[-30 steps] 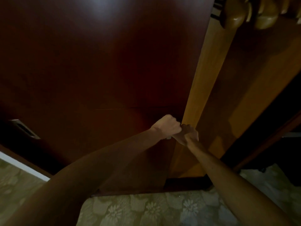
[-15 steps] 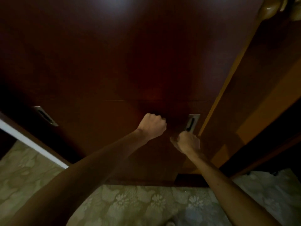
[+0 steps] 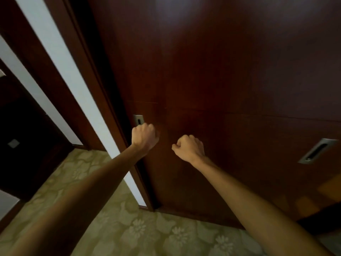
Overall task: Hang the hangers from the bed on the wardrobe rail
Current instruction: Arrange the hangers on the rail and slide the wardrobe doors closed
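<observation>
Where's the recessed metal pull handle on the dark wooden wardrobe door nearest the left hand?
In the head view, the recessed metal pull handle sits left of centre at the dark wooden wardrobe door's left edge, directly above the left hand.

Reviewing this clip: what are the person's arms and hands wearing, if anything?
Both forearms are bare right up to the frame edge, with no sleeves in view. The left hand and right hand wear no gloves, and no rings, watch or wristband show.
</observation>
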Tool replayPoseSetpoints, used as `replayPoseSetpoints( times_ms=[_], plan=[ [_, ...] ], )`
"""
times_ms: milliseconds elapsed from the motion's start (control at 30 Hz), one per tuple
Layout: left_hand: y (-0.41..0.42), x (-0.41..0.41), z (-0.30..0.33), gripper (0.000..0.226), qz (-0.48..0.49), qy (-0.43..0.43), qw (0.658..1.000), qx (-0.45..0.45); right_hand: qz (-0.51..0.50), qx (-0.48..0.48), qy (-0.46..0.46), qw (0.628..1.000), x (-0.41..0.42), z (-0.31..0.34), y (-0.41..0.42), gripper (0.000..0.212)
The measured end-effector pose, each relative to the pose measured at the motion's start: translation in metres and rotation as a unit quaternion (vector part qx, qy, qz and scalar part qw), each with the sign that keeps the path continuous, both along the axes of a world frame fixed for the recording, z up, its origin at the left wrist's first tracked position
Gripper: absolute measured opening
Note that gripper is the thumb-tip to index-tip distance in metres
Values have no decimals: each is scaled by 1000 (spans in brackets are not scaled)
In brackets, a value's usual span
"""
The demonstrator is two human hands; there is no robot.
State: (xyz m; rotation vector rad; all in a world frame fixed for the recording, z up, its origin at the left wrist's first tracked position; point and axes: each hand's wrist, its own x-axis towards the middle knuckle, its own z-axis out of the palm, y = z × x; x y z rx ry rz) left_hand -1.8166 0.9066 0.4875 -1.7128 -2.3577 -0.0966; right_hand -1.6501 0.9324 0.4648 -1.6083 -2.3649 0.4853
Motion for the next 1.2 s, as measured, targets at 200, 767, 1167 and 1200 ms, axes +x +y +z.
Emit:
replayPoseSetpoints(
  times_ms=[200,767,1167,1200],
  plan=[
    [10,-64,-1,25,105,-239,965,-24,-67,32,-33,997,-61,6,11,35],
    [62,-90,-20,31,151,-377,912,49,-154,52,-52,985,-73,-9,40,50],
    [67,-62,-20,37,111,-373,921,37,-144,59,-62,986,-55,-6,40,55],
    [66,-55,-20,37,103,-372,922,38,-142,57,-63,986,-51,-5,40,54]
  ],
)
